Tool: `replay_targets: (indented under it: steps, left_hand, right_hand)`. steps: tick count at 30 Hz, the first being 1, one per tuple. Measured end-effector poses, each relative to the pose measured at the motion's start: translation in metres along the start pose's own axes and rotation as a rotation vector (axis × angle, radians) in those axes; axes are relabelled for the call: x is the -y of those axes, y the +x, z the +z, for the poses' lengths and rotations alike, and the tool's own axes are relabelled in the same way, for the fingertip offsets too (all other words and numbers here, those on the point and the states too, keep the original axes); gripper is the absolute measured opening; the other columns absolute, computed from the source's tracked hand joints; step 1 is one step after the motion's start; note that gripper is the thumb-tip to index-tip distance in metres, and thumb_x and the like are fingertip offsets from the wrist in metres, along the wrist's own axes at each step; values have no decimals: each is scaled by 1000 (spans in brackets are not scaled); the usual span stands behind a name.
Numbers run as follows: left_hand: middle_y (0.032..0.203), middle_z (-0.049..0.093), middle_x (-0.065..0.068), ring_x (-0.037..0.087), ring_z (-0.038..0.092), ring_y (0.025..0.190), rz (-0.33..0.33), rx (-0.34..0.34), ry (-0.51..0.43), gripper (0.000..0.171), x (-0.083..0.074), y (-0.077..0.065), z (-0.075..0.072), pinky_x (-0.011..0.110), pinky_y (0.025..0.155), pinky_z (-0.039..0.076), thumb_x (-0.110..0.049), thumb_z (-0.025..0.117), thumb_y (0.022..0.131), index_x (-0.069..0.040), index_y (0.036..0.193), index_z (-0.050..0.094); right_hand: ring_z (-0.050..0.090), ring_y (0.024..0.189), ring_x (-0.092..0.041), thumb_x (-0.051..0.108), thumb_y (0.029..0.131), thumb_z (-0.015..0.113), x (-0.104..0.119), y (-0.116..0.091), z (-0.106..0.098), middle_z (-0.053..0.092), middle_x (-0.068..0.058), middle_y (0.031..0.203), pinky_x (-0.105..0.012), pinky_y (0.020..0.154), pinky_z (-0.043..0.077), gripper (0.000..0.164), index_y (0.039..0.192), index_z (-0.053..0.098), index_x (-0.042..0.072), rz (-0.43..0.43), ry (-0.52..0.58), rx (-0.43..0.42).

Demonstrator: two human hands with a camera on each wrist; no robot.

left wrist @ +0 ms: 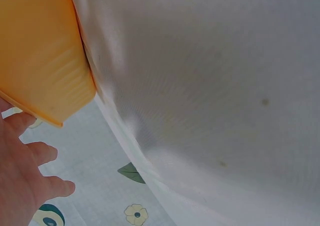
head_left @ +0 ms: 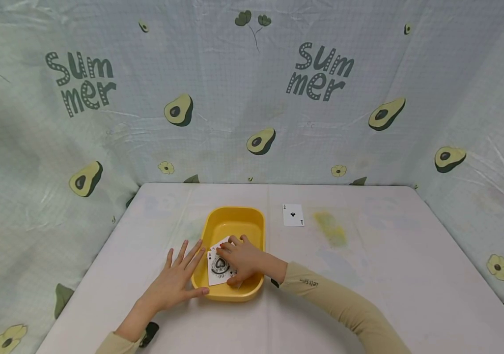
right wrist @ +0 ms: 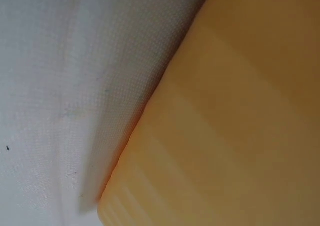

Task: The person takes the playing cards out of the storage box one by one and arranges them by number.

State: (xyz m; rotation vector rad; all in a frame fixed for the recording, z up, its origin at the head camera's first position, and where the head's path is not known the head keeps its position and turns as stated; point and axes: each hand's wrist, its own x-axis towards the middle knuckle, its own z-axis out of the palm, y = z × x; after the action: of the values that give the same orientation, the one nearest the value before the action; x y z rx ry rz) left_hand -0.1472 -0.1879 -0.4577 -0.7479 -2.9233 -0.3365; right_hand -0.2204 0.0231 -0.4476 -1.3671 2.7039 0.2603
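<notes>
A yellow plastic tray (head_left: 234, 215) stands on the table, with playing cards inside it. Uppermost is an ace of spades (head_left: 219, 268), and part of another card (head_left: 221, 242) shows behind it. My left hand (head_left: 173, 284) rests with spread, straight fingers against the tray's left rim, its thumb at the near left corner. My right hand (head_left: 245, 259) reaches in over the right rim and lies on the cards, thumb by their near right edge. Whether it pinches a card is hidden. The left wrist view shows the left fingers (left wrist: 42, 153) beside the tray's outer wall (left wrist: 45, 51).
Beyond the tray to the right, an ace of clubs (head_left: 294, 215) lies face up on the white tablecloth (head_left: 345, 305). A yellow-green stain (head_left: 330, 228) marks the cloth beside it. Printed avocado sheeting (head_left: 216, 64) hangs behind and at both sides. The tray wall (right wrist: 225, 121) fills much of the right wrist view.
</notes>
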Motion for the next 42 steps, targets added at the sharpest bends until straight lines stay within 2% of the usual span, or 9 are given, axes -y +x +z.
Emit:
replay_targets:
  steps: [15, 25, 32, 42]
  left_hand:
    - [151, 14, 5, 33, 1, 139, -4, 4, -17, 91, 0, 1, -1, 64, 102, 8, -60, 57, 73, -12, 142, 23]
    - [151, 16, 5, 30, -1, 139, 6, -18, -7, 91, 1, 1, 0, 65, 100, 11, -60, 58, 73, -12, 142, 23]
    - [151, 15, 5, 33, 2, 139, -4, 4, -8, 91, 0, 0, -2, 65, 101, 10, -60, 57, 73, -12, 142, 23]
    - [151, 16, 5, 31, 1, 139, 1, -8, 1, 92, 1, 0, 0, 65, 101, 10, -60, 58, 72, -13, 143, 22]
  right_hand:
    - [35, 121, -19, 58, 71, 60, -3, 0, 0, 41, 3, 136, -44, 98, 33, 83, 139, 30, 20, 9, -1, -20]
    - [38, 117, -20, 52, 71, 66, -7, -6, -10, 41, -2, 135, -37, 95, 36, 85, 139, 30, 16, -7, 86, -16]
    - [34, 123, -23, 50, 71, 67, -11, -11, -10, 38, -2, 139, -41, 98, 35, 87, 141, 27, 18, 18, 94, -29]
    - [30, 126, -25, 42, 72, 68, -15, -20, -17, 33, -4, 142, -46, 101, 31, 86, 142, 24, 19, 45, 166, -22]
